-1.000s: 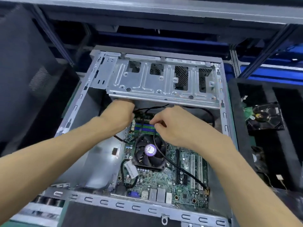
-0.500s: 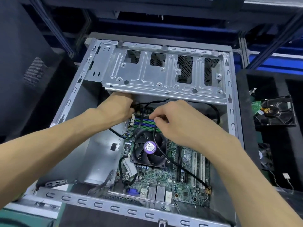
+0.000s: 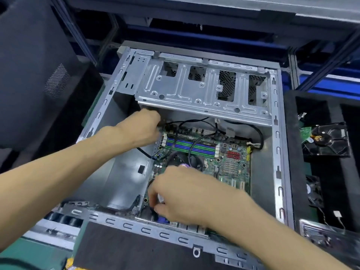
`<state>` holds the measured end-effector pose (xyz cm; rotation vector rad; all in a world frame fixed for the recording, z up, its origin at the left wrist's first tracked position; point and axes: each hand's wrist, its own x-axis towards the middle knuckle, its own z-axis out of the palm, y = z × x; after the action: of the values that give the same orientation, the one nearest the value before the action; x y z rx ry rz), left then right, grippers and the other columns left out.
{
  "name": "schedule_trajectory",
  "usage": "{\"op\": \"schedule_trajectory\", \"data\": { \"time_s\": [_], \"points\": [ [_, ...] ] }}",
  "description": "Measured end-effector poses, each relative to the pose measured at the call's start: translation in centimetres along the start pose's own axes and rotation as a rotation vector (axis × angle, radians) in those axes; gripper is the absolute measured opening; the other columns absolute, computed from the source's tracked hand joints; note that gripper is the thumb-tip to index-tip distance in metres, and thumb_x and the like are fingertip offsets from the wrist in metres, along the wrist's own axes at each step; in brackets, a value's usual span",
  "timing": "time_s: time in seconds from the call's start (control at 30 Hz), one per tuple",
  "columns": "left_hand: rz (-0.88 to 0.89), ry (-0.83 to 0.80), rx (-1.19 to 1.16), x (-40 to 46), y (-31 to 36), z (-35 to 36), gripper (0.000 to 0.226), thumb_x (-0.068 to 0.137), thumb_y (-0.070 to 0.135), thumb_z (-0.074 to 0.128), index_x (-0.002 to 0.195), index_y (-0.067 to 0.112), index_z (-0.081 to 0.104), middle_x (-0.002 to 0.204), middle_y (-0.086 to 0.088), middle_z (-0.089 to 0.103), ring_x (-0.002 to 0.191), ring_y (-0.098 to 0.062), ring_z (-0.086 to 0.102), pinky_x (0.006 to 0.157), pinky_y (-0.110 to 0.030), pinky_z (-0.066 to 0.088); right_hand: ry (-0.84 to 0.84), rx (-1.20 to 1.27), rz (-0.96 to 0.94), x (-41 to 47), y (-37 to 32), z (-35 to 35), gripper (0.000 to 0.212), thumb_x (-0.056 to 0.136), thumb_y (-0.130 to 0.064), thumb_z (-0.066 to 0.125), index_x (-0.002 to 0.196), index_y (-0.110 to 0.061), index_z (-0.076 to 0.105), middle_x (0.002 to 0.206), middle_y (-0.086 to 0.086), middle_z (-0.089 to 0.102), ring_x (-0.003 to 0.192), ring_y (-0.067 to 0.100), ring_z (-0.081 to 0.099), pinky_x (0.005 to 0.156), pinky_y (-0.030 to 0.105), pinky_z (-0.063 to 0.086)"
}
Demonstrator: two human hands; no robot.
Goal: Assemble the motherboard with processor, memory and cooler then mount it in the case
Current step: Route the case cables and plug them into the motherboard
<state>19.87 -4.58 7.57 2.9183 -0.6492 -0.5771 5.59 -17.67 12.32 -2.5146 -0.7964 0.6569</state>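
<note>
Motherboard (image 3: pixel 229 164) lies flat in the case (image 3: pixel 276 152), memory slots running left-right, right hand (image 3: pixel 187 193) curled over the half-hidden cooler (image 3: pixel 194 160), left hand (image 3: pixel 144 127) fisted, grip unclear for both.

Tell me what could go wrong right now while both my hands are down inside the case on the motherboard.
1. Black cables loop loosely over the memory slots and toward the cooler fan; one might snag a blade.
2. Your right hand covers the board's near edge, so its fingers could bump connectors there unseen.
3. Your left hand reaches under the drive cage, whose sheet-metal edge could scrape it.
</note>
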Motion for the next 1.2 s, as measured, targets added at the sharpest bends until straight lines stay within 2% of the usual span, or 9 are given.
{"op": "schedule_trajectory", "data": {
  "time_s": [0.13, 0.3, 0.43, 0.57, 0.7, 0.8, 0.93, 1.07, 1.2],
  "points": [
    [0.004, -0.092, 0.009, -3.3, -0.8, -0.6, 0.037, 0.088, 0.015, 0.056, 0.123, 0.019, 0.068, 0.114, -0.008, 0.071, 0.104, -0.025, 0.066, 0.090, -0.036, 0.055, -0.139, -0.134, -0.019, 0.6, -0.4, 1.9, 0.023, 0.090, -0.005, 0.058, 0.109, -0.007, 0.071, 0.095, 0.015, 0.064, 0.090, 0.038, 0.066, 0.068, 0.036, 0.051],
    [0.026, -0.174, -0.016, -6.6, -0.7, -0.8, 0.024, 0.093, 0.024, 0.058, 0.112, 0.024, 0.074, 0.102, 0.001, 0.074, 0.096, -0.018, 0.067, 0.088, -0.034, 0.055, -0.240, -0.156, 0.021, 1.4, -0.6, 2.1, 0.024, 0.093, -0.003, 0.055, 0.111, -0.004, 0.070, 0.099, 0.017, 0.067, 0.089, 0.036, 0.065, 0.066, 0.035, 0.050],
    [0.043, -0.182, -0.017, -7.9, -0.6, -1.0, 0.026, 0.096, 0.022, 0.053, 0.112, 0.021, 0.074, 0.101, 0.001, 0.076, 0.098, -0.018, 0.067, 0.083, -0.028, 0.053, -0.272, -0.152, 0.080, 1.2, -0.5, 2.1, 0.021, 0.095, -0.003, 0.052, 0.109, 0.000, 0.068, 0.074, 0.007, 0.049, 0.078, 0.034, 0.056, 0.066, 0.037, 0.049],
    [0.075, -0.196, -0.046, -8.7, -0.8, -0.5, 0.028, 0.097, 0.023, 0.053, 0.117, 0.023, 0.072, 0.109, 0.002, 0.075, 0.104, -0.017, 0.066, 0.087, -0.027, 0.051, -0.317, -0.077, 0.174, 1.4, -0.3, 2.5, 0.033, 0.095, -0.009, 0.054, 0.124, -0.013, 0.069, 0.115, 0.014, 0.070, 0.099, 0.035, 0.066, 0.086, 0.043, 0.058],
    [0.070, -0.142, -0.085, -8.6, -0.8, -0.1, 0.024, 0.096, 0.021, 0.054, 0.110, 0.022, 0.073, 0.098, 0.004, 0.076, 0.095, -0.014, 0.065, 0.085, -0.027, 0.052, -0.353, 0.021, 0.203, 1.5, 0.1, 2.3, 0.034, 0.096, -0.012, 0.055, 0.123, -0.024, 0.073, 0.123, 0.004, 0.071, 0.109, 0.026, 0.065, 0.095, 0.034, 0.054],
    [0.049, 0.006, -0.162, -7.8, -0.4, -0.2, 0.018, 0.096, 0.027, 0.055, 0.097, 0.024, 0.072, 0.085, 0.007, 0.074, 0.086, -0.012, 0.065, 0.077, -0.030, 0.053, -0.372, 0.022, 0.175, 1.0, -0.1, 2.0, 0.032, 0.098, -0.015, 0.052, 0.122, -0.017, 0.073, 0.119, 0.006, 0.072, 0.108, 0.026, 0.064, 0.096, 0.035, 0.053],
    [0.026, 0.053, -0.360, -5.6, 1.3, -0.3, 0.022, 0.094, 0.045, 0.058, 0.087, 0.028, 0.071, 0.083, 0.011, 0.071, 0.075, 0.001, 0.061, 0.064, -0.022, 0.047, -0.019, 0.149, 0.286, -0.7, 1.0, 0.0, 0.025, 0.096, -0.025, 0.052, 0.090, -0.018, 0.075, 0.064, -0.003, 0.068, 0.064, 0.015, 0.064, 0.070, 0.036, 0.058],
    [0.020, -0.060, -0.488, -3.4, 3.0, -0.7, 0.027, 0.091, 0.041, 0.067, 0.081, 0.019, 0.078, 0.077, 0.002, 0.073, 0.066, -0.016, 0.061, 0.060, -0.026, 0.046, 0.510, 0.067, 0.539, -1.0, 4.5, -2.6, 0.030, 0.095, -0.040, 0.058, 0.078, -0.020, 0.072, 0.050, -0.005, 0.060, 0.049, 0.013, 0.057, 0.057, 0.031, 0.053],
    [-0.022, -0.096, -0.731, -2.5, 3.2, -1.2, 0.020, 0.088, 0.027, 0.072, 0.070, 0.019, 0.079, 0.059, 0.007, 0.069, 0.061, -0.012, 0.053, 0.062, -0.024, 0.043, 0.398, 0.133, 0.677, 0.7, 6.8, -2.7, 0.055, 0.088, -0.053, 0.069, 0.061, -0.006, 0.066, 0.047, 0.003, 0.055, 0.047, 0.023, 0.054, 0.060, 0.034, 0.058]
  ]
}}
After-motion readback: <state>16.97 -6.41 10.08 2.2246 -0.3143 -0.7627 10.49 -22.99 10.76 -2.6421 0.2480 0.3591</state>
